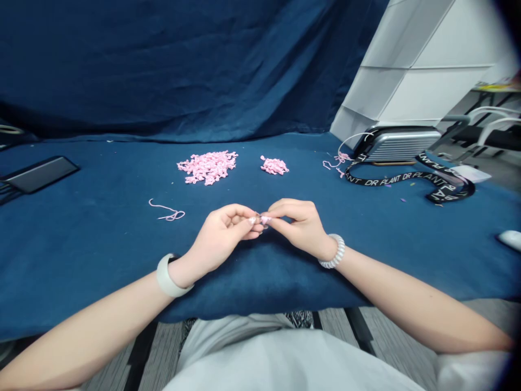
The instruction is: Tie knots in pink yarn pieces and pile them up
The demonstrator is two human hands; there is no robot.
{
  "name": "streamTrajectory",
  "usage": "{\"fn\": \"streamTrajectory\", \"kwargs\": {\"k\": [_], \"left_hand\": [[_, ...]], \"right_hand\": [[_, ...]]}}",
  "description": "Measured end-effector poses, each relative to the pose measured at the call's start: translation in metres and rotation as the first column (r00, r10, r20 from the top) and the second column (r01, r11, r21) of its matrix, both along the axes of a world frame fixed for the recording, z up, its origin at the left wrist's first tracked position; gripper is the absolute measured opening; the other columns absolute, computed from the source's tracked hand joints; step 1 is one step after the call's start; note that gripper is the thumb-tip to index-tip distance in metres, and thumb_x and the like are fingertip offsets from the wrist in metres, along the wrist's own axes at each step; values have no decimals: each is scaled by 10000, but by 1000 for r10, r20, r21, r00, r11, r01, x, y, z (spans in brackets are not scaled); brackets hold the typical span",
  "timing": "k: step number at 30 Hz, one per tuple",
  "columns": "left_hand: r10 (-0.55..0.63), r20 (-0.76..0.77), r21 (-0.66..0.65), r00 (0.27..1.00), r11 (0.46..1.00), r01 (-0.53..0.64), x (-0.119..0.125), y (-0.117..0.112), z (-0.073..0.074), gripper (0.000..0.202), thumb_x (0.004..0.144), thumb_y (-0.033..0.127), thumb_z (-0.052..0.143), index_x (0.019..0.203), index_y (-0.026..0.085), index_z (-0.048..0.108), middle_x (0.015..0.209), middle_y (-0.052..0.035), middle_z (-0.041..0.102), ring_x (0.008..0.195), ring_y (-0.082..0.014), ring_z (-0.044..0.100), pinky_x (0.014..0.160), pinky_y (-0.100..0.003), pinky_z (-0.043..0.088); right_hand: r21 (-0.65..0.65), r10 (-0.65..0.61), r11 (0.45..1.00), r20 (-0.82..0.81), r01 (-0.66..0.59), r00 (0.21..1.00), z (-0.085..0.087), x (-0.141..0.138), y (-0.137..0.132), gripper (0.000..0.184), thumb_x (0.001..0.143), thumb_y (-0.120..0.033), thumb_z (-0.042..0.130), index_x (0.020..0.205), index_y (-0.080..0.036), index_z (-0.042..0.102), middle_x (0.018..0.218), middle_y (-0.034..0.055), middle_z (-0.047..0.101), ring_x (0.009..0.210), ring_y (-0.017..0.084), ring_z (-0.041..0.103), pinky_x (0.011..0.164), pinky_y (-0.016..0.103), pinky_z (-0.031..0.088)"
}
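Note:
My left hand (pixel 228 231) is closed in a pinch, thumb against the bent fingers, above the front part of the table. Its fingertips meet those of my right hand (pixel 296 224), also pinched. A small pink piece (pixel 266 220) shows at the right fingertips; most of it is hidden. What the left fingertips hold is too small to make out. Beyond the hands lie a wide pile of small pink knotted pieces (pixel 208 166) and a smaller pink pile (pixel 274 165) to its right. A loose pink cord (pixel 173 215) lies looped left of my left hand.
A blue cloth (pixel 101 244) covers the table and a blue curtain (pixel 183 65) hangs behind. A black lettered strap (pixel 394 180) lies at right before a silver ridged case (pixel 402 145). A dark flat device (pixel 40 174) is at left, a white object (pixel 510 239) at the right edge.

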State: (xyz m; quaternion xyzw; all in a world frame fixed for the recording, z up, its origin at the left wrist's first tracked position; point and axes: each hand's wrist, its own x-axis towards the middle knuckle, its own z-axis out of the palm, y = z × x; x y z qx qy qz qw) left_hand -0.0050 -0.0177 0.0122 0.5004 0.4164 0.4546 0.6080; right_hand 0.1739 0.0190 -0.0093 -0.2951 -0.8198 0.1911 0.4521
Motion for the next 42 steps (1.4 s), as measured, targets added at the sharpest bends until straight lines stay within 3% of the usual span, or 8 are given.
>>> {"fn": "streamTrajectory", "kwargs": {"k": [5, 12, 20, 27, 34, 42], "left_hand": [[109, -233, 271, 966, 962, -44, 0, -7, 3, 168, 732, 268, 670, 813, 124, 641, 786, -60, 688, 729, -149, 652, 714, -238, 527], [230, -392, 464, 891, 886, -24, -1, -10, 2, 174, 736, 262, 652, 871, 163, 698, 846, -54, 702, 711, -154, 650, 657, -226, 515], [179, -395, 435, 901, 900, 12, -1, -8, 4, 134, 764, 259, 617, 811, 153, 683, 781, -47, 699, 697, -154, 656, 642, -219, 516], [55, -225, 300, 973, 954, 16, -1, -6, 1, 146, 765, 253, 632, 833, 130, 593, 819, -64, 685, 760, -162, 660, 729, -261, 535], [76, -309, 348, 948, 937, 39, -2, -5, 3, 149, 763, 274, 644, 807, 133, 628, 779, -50, 684, 720, -139, 646, 677, -213, 508], [31, -274, 367, 961, 927, 75, -5, 1, -1, 147, 808, 255, 593, 766, 117, 566, 737, -41, 644, 691, -114, 615, 670, -214, 494]], "right_hand": [[-207, 44, 976, -100, -64, 994, 4, -3, -3, 238, 773, -305, 560, 748, -101, 679, 790, 42, 654, 725, -7, 602, 699, 89, 484], [-289, 94, 951, -71, -111, 993, 11, 0, -5, 255, 761, -327, 573, 742, -98, 684, 780, 44, 653, 710, -10, 597, 684, 82, 479], [-400, 162, 897, -95, -187, 982, 12, 2, -2, 278, 740, -351, 593, 783, -95, 692, 818, 57, 653, 728, 0, 606, 697, 85, 497], [-481, 126, 857, -153, -185, 980, 14, 0, -3, 283, 716, -352, 619, 777, -84, 689, 819, 59, 650, 725, 7, 613, 678, 89, 500], [-499, 117, 847, -164, -185, 979, 15, 0, -5, 271, 708, -341, 630, 769, -83, 687, 819, 56, 649, 724, 5, 612, 679, 88, 500], [-488, 143, 847, -177, -213, 974, 14, -1, -3, 254, 696, -333, 643, 758, -91, 691, 805, 52, 645, 713, 6, 612, 677, 94, 506]]}}
